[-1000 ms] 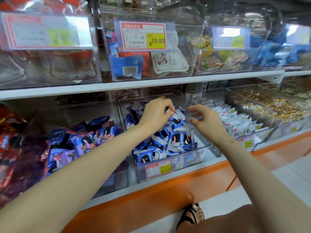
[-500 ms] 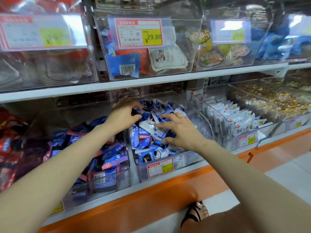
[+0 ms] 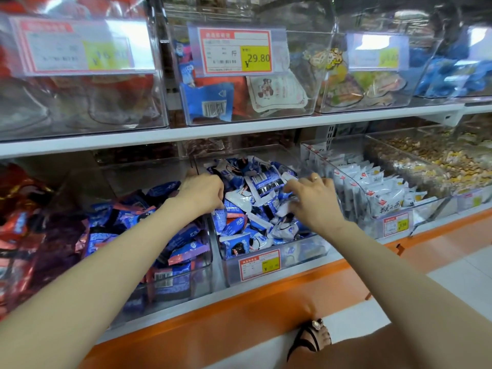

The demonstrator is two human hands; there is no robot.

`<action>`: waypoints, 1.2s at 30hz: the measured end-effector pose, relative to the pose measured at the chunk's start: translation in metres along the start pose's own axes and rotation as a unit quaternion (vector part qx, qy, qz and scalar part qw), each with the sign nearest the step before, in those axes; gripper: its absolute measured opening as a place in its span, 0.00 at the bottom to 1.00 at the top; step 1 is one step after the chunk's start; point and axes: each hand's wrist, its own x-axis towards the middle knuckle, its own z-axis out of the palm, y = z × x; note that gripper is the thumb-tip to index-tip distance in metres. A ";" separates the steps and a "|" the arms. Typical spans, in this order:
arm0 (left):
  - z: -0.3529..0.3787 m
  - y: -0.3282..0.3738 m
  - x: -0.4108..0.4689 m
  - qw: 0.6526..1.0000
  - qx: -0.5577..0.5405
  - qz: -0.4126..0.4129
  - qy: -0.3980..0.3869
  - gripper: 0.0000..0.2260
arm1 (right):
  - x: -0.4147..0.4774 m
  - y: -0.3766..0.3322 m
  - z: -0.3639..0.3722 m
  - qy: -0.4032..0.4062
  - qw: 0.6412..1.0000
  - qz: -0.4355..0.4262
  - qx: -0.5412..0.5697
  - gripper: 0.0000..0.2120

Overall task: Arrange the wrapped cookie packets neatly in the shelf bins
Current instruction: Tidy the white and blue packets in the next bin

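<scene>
both hands are down in the middle clear bin [image 3: 300, 255], on the heap of cookie packets [image 3: 262, 182]. the left hand [image 3: 203, 191] sits at the heap's left edge, close against the bin's side wall. its knuckles are up and its fingers curl down into the wrappers. the fingertips are hidden, so i cannot tell whether they hold a packet. the right hand [image 3: 315, 202], with a ring [image 3: 315, 177] on one finger, lies over the heap's right side. its fingers are bent and a little spread, tips touching white-and-blue wrappers. whether it pinches one is not clear either.

between the two hands the packets lie jumbled, faces and barcodes turned every way. each looks light: a glossy film pillow around what is likely a brittle cookie, so slippery, crinkly and easy to crush. they are probably best taken by the flat sides or a crimped end seal, a few at a time, without pressing down on the pile.

just left of the left hand, a neighbouring bin [image 3: 186, 286] holds darker blue and purple packets, also loose. right of the right hand, another bin [image 3: 426, 209] holds white packets standing in rows. beyond it lie small mixed sweets [image 3: 431, 166]. above the hands, upper-shelf bins [image 3: 314, 75] carry price labels [image 3: 237, 51].
</scene>
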 end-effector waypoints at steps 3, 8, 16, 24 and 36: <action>0.001 0.000 -0.005 0.999 -0.004 0.012 0.040 0.06 | 0.001 0.010 -0.001 -0.005 1.000 0.013 -0.021 0.14; -0.017 -0.009 -0.016 0.992 -0.089 0.020 0.091 0.05 | 0.016 -0.018 -0.003 0.025 0.990 -0.106 0.085 0.13; -0.037 -0.039 -0.056 0.945 -0.292 0.010 0.148 0.10 | 0.042 -0.059 0.021 -0.008 0.962 -0.273 -0.027 0.20; -0.039 -0.066 -0.078 0.899 -0.409 -0.013 0.157 0.09 | 0.045 -0.031 0.016 0.052 0.973 -0.201 -0.099 0.13; -0.039 -0.074 -0.093 0.860 -0.481 -0.021 0.167 0.12 | 0.050 -0.007 0.007 -0.011 0.996 -0.020 -0.088 0.17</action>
